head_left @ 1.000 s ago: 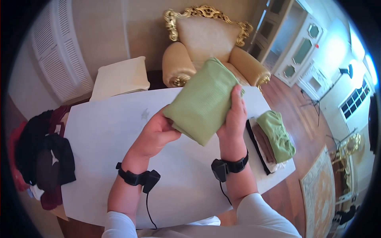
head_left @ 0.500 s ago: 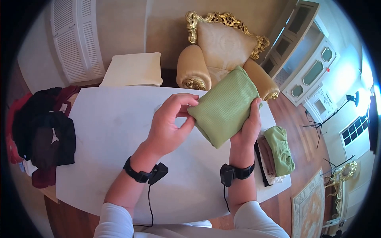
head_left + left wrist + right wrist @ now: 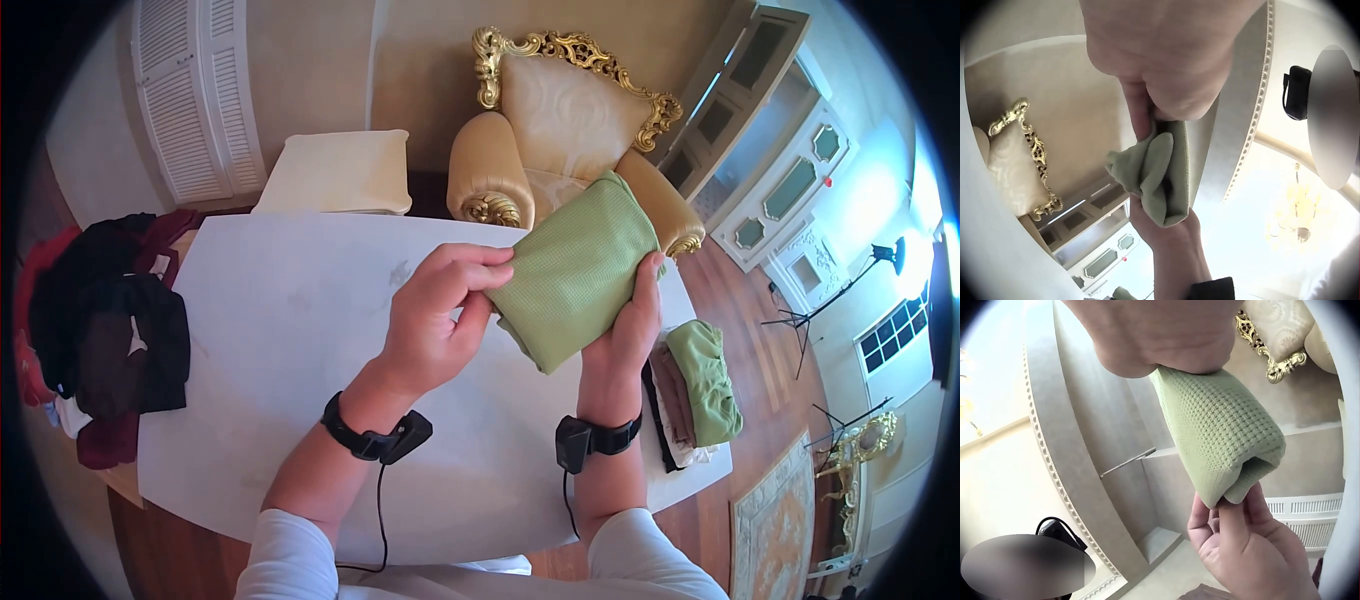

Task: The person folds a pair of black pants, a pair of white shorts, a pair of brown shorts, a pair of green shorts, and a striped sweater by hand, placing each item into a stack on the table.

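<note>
A folded bundle of light green waffle-knit cloth (image 3: 580,270) is held up over the white table (image 3: 290,400). My right hand (image 3: 628,325) grips its right side, thumb lying along the upper face. At the left corner, my left hand (image 3: 430,320) pinches the edge between thumb and fingers. Seen from the left wrist, the cloth (image 3: 1175,175) shows loose folded layers at its end. In the right wrist view, the bundle's open fold (image 3: 1257,469) faces the left hand's fingertips.
A stack of folded clothes (image 3: 700,385), green one on top, lies at the table's right edge. Dark and red clothes (image 3: 110,340) are heaped at the left. Beyond the table stand a gold-framed armchair (image 3: 570,120) and a small cream table (image 3: 340,170).
The left hand has loosened from the cloth's left side, moved up, and now pinches its corner. The right hand keeps its grip. The head view has turned slightly.
</note>
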A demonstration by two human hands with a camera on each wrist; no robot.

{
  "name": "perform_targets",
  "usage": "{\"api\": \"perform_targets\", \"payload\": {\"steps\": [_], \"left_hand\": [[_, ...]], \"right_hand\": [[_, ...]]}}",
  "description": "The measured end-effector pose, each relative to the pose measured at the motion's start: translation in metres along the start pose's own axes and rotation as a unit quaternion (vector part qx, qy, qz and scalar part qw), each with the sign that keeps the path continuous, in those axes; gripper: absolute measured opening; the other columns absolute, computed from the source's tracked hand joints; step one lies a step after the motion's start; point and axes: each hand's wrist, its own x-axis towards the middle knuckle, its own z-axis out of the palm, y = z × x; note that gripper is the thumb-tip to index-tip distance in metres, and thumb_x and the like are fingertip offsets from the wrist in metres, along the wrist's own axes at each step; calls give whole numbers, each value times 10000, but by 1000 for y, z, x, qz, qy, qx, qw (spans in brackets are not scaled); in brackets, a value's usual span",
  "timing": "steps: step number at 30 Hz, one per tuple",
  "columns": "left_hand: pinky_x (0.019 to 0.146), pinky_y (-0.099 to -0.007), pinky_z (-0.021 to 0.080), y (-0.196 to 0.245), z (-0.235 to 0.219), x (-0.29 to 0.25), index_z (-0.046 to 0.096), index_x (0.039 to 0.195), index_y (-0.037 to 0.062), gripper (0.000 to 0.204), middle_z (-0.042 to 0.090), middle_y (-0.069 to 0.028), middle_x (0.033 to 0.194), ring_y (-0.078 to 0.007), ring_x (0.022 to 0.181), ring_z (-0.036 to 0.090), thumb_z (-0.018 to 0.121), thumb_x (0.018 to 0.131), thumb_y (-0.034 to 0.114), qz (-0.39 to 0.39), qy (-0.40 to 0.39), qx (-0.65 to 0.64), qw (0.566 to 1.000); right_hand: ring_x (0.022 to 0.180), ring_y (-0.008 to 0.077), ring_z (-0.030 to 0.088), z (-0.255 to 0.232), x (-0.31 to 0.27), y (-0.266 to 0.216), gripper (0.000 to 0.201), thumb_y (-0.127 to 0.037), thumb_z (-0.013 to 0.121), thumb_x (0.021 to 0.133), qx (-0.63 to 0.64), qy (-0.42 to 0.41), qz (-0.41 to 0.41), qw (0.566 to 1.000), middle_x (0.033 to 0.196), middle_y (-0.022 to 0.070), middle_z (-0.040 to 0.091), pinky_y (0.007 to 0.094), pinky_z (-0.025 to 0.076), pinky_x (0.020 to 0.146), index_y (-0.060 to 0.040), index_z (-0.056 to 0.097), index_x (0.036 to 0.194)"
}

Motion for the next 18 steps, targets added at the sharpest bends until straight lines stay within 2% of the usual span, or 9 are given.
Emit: {"api": "perform_targets", "payload": {"steps": [2,5,8,9,12,13,16,17,18], "left_hand": [[773,-313,622,5,3,0,668,1107,46,270,678,-117,1252,-178,929,736,572,955,-155,-87,17,-106,990],[826,-300,617,5,-9,-2,623,1164,35,201,658,-129,1269,-157,967,730,551,1017,-81,-174,-10,-203,964],[799,-301,595,1,-15,7,548,1271,27,204,636,-134,1307,-172,979,727,524,1069,19,-236,34,-197,951],[863,-314,571,-3,-18,8,503,1373,35,319,632,-135,1330,-155,1011,706,574,1081,140,-268,31,-194,943],[930,-366,554,3,-19,15,490,1425,29,437,621,-115,1324,-178,1069,677,645,1049,190,-426,-21,-304,852],[959,-363,543,6,-19,15,498,1436,21,486,629,-111,1336,-174,1102,666,684,1017,183,-423,-77,-305,850],[1045,-355,512,18,-12,12,522,1468,-2,639,651,-100,1371,-161,1203,633,804,919,163,-404,-241,-304,828],[1045,-343,513,20,-10,12,570,1431,-13,636,686,-100,1328,-160,1201,642,831,863,106,-405,-247,-277,836],[1039,-346,518,18,-10,11,578,1432,-4,633,689,-88,1327,-161,1198,645,831,861,94,-414,-262,-277,827]], "right_hand": [[1191,262,679,-2,0,0,452,-370,423,1156,5,4,0,1000,1349,132,657,429,569,1022,-27,541,1425],[1171,266,688,-6,4,-3,453,-377,438,1151,9,16,5,1000,1338,133,662,435,581,1001,-28,542,1420],[1093,247,704,-3,4,-8,425,-369,479,1141,6,24,30,999,1271,123,676,407,593,942,-27,557,1381],[1059,237,710,0,3,-11,412,-364,497,1137,4,25,41,999,1239,118,682,392,597,916,-26,563,1363],[1004,210,711,10,-6,-10,390,-350,549,1121,-94,19,56,994,1212,103,690,370,598,877,-29,574,1340],[1005,167,679,8,-9,-7,388,-344,579,1110,-116,-15,58,991,1191,86,685,332,571,872,-21,572,1326],[1018,137,641,11,-13,3,383,-348,582,1109,-182,-51,24,982,1165,74,676,298,540,878,-15,572,1298],[1027,122,614,11,-14,2,374,-336,582,1109,-192,-53,23,980,1147,70,666,286,519,885,-8,564,1289],[1020,124,616,12,-14,1,370,-330,581,1109,-195,-53,23,979,1145,69,665,292,521,881,-8,561,1290]]}}
